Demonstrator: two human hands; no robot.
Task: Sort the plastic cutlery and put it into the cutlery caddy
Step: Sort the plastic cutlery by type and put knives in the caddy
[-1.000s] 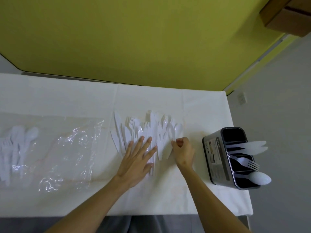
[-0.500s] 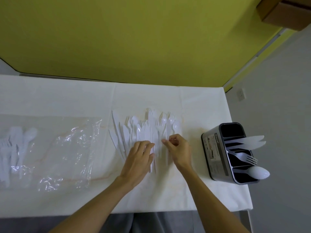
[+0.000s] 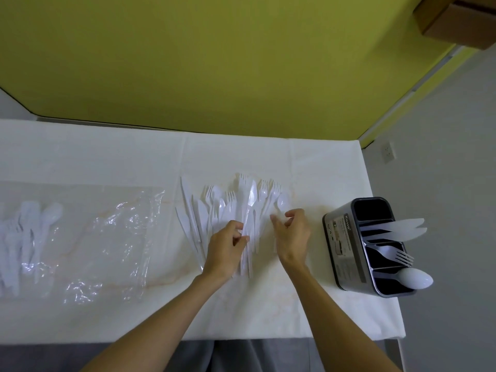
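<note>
A fan of white plastic cutlery point(image 3: 230, 202), with forks, spoons and knives mixed, lies on the white table point(image 3: 322, 170). My left hand point(image 3: 226, 249) pinches some handles at the near end of the pile. My right hand point(image 3: 292, 234) hovers at the pile's right edge by a spoon point(image 3: 283, 202). Its fingers are loosely curled, thumb and forefinger apart, and I see nothing held. The dark cutlery caddy point(image 3: 345, 245) stands at the table's right end. Its compartments hold two knives point(image 3: 402, 229), a fork point(image 3: 394, 255) and a spoon point(image 3: 416, 277).
A crumpled clear plastic bag point(image 3: 112, 237) lies to the left, with more white cutlery point(image 3: 29, 232) inside its far-left end. The table's right edge runs just past the caddy. A cardboard box point(image 3: 461, 20) sits high at the top right, off the table.
My left hand went from flat on the pile to fingers curled round handles. My right hand slid left into the pile, then back toward the right edge, loosening its pinch.
</note>
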